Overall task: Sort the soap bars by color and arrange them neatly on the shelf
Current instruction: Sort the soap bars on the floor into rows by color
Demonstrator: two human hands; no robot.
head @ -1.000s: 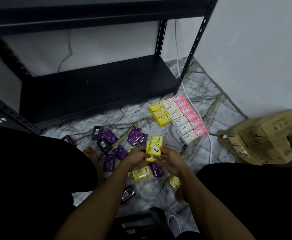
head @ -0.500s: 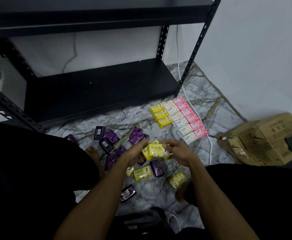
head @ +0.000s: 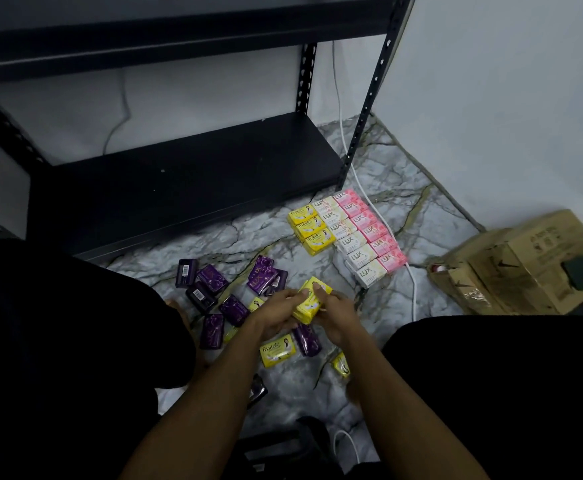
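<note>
dim light. a grey marble-patterned floor (head: 248, 242) with dark veins meets plain white walls (head: 491, 98). a black metal rack (head: 186, 181) stands against the wall; a white cable (head: 343, 133) runs down behind it.

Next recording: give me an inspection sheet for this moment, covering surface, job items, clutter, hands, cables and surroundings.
Surface: marble-pattern floor; black shelf bare where visible.
Job's things: yellow row, white row and pink row lined up side by side on the floor; purple bars scattered; loose yellow bar near the wrists.
Clutter: cardboard box at right.
Hands: left hand and right hand together grip held yellow bars.
Cables: white cable beside the pink row; another at bottom.
Surroundings: white walls.
</note>
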